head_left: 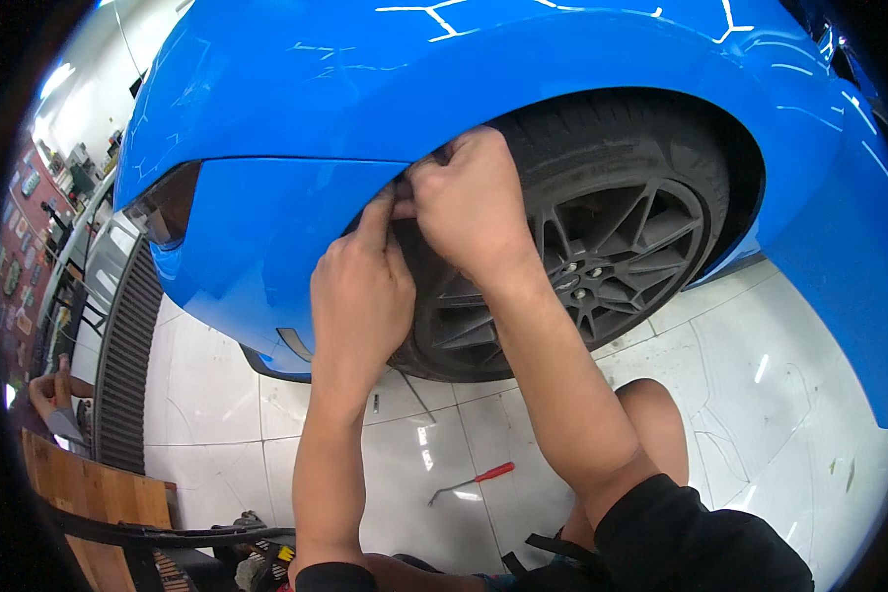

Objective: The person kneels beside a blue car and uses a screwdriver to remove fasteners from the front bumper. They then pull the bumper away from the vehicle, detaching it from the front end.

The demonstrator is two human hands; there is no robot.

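Both of my hands are at the front edge of the wheel arch on a blue car, where the bumper (257, 212) meets the fender (365, 109). My right hand (472, 202) is closed in a fist-like grip against the arch lip; what its fingers hold is hidden. Just below it, my left hand (361, 291) points its index finger up along the bumper edge, close to the right fingertips. Its other fingers curl behind the edge, out of sight. Behind my hands is the dark tire (622, 148) with its black spoked wheel (602, 261).
A hook-ended tool with a red handle (494, 473) lies on the white tiled floor (414, 503). A small metal piece (376, 403) rests nearer the car. At left are a floor grate (123, 365), another person's hand (61, 397) and a wooden box (89, 488). A black trim strip (168, 535) sits lower left.
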